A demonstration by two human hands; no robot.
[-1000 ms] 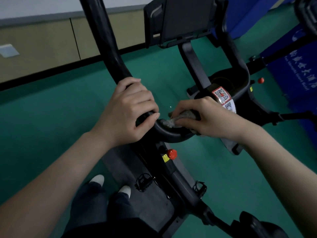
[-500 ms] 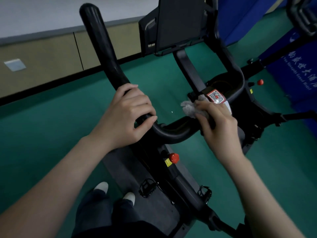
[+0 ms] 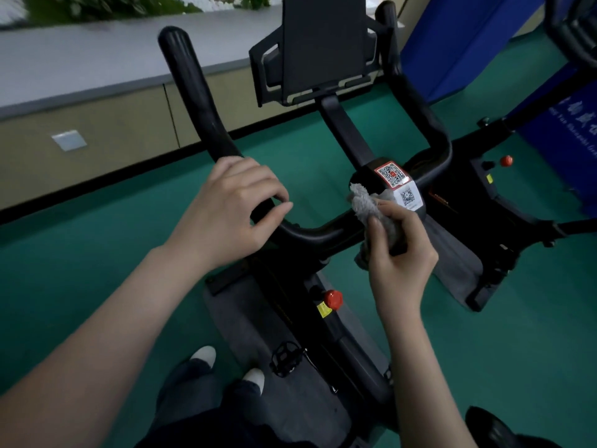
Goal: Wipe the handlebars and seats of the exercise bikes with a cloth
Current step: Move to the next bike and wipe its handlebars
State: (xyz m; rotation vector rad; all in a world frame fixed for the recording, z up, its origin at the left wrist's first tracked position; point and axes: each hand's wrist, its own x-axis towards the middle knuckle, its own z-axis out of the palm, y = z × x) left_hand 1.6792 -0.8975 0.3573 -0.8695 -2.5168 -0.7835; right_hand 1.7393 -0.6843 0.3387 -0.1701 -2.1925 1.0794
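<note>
**Two hands on the bike's handlebar**

A person stands at a black exercise bike (image 3: 323, 318) and looks down at it. The left hand (image 3: 226, 215) is wrapped around the handlebar (image 3: 193, 92), low on its left horn, with the thumb and fingers curled around the bar. The right hand (image 3: 400, 253) is closed on a grey fluffy cloth (image 3: 365, 202). It presses the cloth against the middle of the handlebar, right beside the white and red stickers (image 3: 399, 184) with square codes. Some of the cloth sticks up above the fingers and some hangs below the hand. The two hands are apart, one on each side of the curved dip in the bar.

A dark screen holder (image 3: 323, 46) stands up above the middle of the handlebar. Lower on the frame sits a red knob (image 3: 332, 299), and below it a black pedal (image 3: 286, 358). The person's white shoes (image 3: 226, 367) rest near the pedal on a grey mat (image 3: 245, 318). The floor (image 3: 64, 270) is green. A second bike (image 3: 484, 205) stands just to the right, with its own red knob.
</note>
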